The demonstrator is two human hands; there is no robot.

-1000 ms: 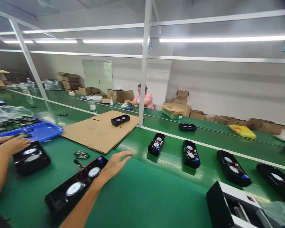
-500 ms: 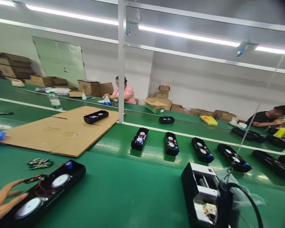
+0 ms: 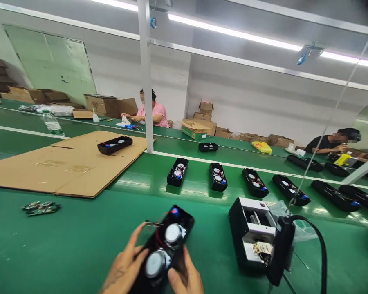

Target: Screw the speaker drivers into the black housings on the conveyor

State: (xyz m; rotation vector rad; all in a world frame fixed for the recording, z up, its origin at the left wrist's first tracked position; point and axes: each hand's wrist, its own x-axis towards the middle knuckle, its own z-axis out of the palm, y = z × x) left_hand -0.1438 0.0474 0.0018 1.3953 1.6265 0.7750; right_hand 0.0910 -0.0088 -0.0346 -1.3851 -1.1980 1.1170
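Note:
Both my hands hold a black speaker housing (image 3: 168, 241) with two round silver drivers, red wires and a blue part at its far end, at the bottom centre above the green table. My left hand (image 3: 122, 267) grips its left side with fingers and thumb spread along the edge. My right hand (image 3: 184, 277) holds the near right side, thumb on top. A small circuit board (image 3: 155, 223) hangs on the wires at the housing's left.
A black and white tool box (image 3: 251, 232) with a cabled black tool (image 3: 279, 249) stands to the right. Several speaker housings (image 3: 217, 176) lie in a row on the conveyor. Flat cardboard (image 3: 64, 163), loose boards (image 3: 41, 207), a bottle (image 3: 52, 123). Two people sit at the far side.
The view swung right. The speaker housing went from the left of the table into both hands at bottom centre; my right hand has come back into view.

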